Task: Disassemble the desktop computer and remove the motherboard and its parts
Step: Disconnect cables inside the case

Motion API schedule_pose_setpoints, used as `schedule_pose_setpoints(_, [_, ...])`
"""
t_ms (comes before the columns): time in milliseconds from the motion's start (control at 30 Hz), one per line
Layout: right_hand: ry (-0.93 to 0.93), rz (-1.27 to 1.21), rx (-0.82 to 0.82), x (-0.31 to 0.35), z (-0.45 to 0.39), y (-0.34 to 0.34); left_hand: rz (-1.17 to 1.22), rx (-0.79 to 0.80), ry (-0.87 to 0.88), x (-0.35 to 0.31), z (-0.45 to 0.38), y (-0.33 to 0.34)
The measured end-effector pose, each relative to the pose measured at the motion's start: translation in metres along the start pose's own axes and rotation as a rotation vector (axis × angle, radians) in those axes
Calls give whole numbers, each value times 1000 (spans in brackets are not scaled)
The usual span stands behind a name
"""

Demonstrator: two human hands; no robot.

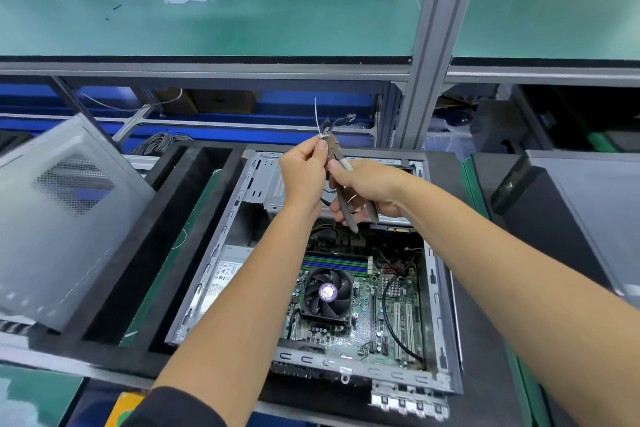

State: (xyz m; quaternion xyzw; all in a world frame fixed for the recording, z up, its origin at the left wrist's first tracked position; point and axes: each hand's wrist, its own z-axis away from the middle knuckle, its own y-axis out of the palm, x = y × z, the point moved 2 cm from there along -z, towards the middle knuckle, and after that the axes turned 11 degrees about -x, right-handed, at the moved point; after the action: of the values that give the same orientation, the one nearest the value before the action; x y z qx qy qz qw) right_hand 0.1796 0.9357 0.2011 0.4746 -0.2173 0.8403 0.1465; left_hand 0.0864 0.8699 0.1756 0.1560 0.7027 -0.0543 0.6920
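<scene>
Cutting a tie on a cable bundle above the open case.

The left hand (304, 168) pinches the cable bundle (327, 130) at its white tie (318, 116), wires running up and away. The right hand (369, 189) grips cutters (341, 184), jaws apparently at the tie, just beside the left thumb. The motherboard (384, 308) lies seated in the case (440, 288) below both hands.

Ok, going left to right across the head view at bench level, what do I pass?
Side panel → black foam tray → power supply → CPU fan → expansion slots → second black tower. The left hand and right hand hold cutters at a cable tie above the case.
</scene>
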Motion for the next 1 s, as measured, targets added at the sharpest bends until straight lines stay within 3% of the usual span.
schedule_pose_setpoints(200, [-36,-31,-133,-5,-1,-1,-24,-37,-58,6,1,3])
schedule_pose_setpoints(867, [2,57,-97,-13,2,-5,-59,-128,-138,2,-2,-3])
schedule_pose_setpoints(1000, [-11,-45,-161,-9,5,-21,-33,-107,-165,-3,-5,-2])
